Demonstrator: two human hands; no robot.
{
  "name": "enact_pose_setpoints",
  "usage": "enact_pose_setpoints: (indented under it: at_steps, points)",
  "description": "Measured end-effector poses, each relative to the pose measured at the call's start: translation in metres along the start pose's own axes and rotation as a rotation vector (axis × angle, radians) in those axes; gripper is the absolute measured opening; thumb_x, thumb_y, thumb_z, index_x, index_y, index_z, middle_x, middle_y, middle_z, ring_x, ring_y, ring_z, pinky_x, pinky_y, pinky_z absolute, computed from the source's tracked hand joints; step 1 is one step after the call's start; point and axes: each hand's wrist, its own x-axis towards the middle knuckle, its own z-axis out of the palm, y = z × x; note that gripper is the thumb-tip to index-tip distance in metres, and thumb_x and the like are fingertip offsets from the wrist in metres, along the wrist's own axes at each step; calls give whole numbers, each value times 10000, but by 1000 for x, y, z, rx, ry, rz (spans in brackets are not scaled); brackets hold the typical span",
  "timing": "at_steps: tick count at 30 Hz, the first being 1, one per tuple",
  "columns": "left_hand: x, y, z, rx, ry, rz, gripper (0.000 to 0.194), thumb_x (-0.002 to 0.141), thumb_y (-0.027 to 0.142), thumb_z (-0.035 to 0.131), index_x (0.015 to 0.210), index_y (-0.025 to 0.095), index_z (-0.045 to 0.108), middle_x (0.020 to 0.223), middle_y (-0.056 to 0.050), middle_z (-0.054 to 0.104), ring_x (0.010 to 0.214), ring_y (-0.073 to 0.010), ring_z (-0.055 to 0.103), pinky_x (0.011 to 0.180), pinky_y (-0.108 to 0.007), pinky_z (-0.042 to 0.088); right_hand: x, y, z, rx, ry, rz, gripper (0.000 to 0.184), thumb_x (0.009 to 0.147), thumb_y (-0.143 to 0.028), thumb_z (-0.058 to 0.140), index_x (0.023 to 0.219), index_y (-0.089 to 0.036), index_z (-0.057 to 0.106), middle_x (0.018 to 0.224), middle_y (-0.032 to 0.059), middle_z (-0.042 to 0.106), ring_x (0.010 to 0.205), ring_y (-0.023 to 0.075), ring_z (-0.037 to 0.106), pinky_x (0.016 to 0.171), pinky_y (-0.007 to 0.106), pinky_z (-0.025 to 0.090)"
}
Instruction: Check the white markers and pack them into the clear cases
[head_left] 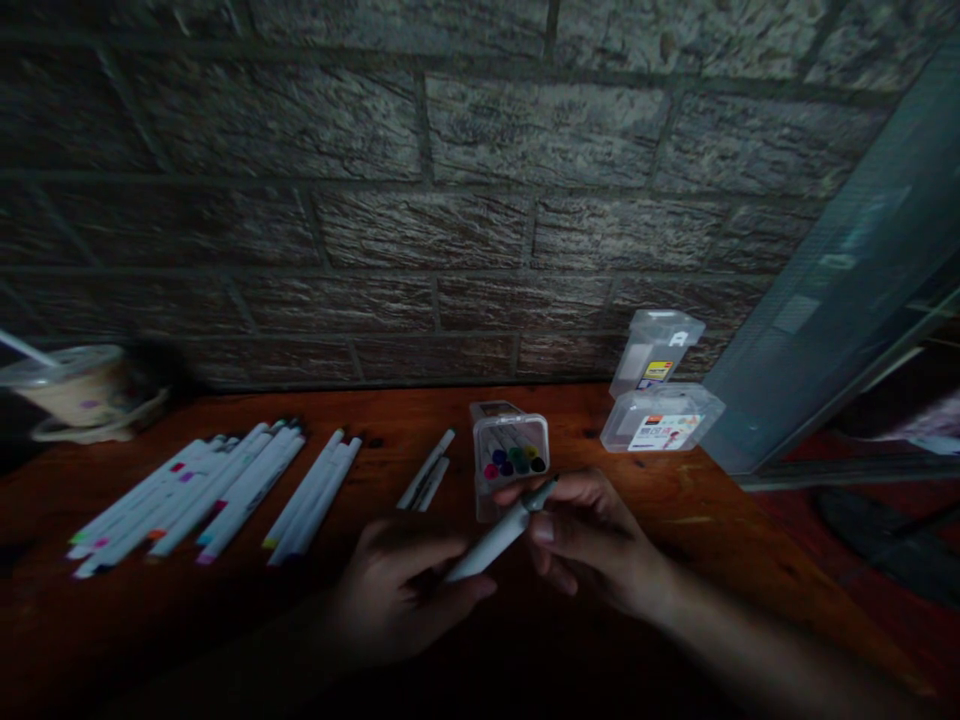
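Observation:
A white marker point(491, 543) slants up to the right between my two hands, its dark narrow end pointing away. My left hand point(409, 590) is closed around its lower part, thumb and fingers on the barrel. At the upper end, the thumb and fingers of my right hand point(592, 540) are closed on the marker near the dark tip. Just beyond stands a clear plastic case point(480, 500) with several markers in it, their pink, blue, purple, green, yellow and black ends facing me. Two thin white pens point(426, 470) and a shorter one lie left of the case.
Rows of white markers point(195, 500) lie on the wooden table point(585, 430) at left, with a smaller group point(315, 500) beside them. A lidded cup point(71, 385) with a straw stands far left. Clear case parts point(664, 418) stand back right, against the brick wall point(480, 230).

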Motion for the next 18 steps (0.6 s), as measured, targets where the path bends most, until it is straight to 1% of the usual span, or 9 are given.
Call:
enact_pose_setpoints:
  at_steps: [3,6,9,11,14,18]
  points:
    - [0,1,1,-9,-3,22,304,1005,310,599,759,153,684,543,20,564,466,-109,499,469,-261,345,0,0,0,-5,-3,-10,270,866,-388,824,1076,-219,838,580,-31,640,392,42,429,361,161,310]
    - [-1,2,1,-8,-32,11,322,1008,316,593,737,158,667,544,16,565,476,-114,513,483,-264,348,0,1,0,-7,6,-17,275,888,-415,802,1062,-206,840,603,-11,665,403,49,459,362,162,319]
    - [-2,2,-1,-37,-80,0,279,1007,300,581,787,159,679,579,3,605,502,-125,552,503,-262,373,-1,1,0,-21,13,-29,308,901,-448,781,1067,-196,840,624,7,688,408,56,470,357,167,327]
    - [-2,2,-2,-57,-92,-2,248,1003,290,575,823,163,689,596,-4,627,515,-134,571,510,-261,390,-1,1,-1,-27,13,-31,301,898,-450,785,1050,-197,844,625,9,694,412,58,475,357,167,332]
    - [-3,3,-3,-79,-93,-10,237,997,287,566,829,175,690,594,-6,629,513,-138,570,520,-251,419,1,1,-1,-14,-6,-38,262,878,-412,813,1034,-205,849,617,7,691,426,59,479,358,159,329]
    - [-3,4,-3,-82,-105,-14,268,1007,296,541,803,178,670,599,-7,624,513,-138,570,530,-247,435,3,1,-2,12,-33,-53,225,820,-344,869,1006,-219,855,637,4,703,414,45,457,346,146,322]
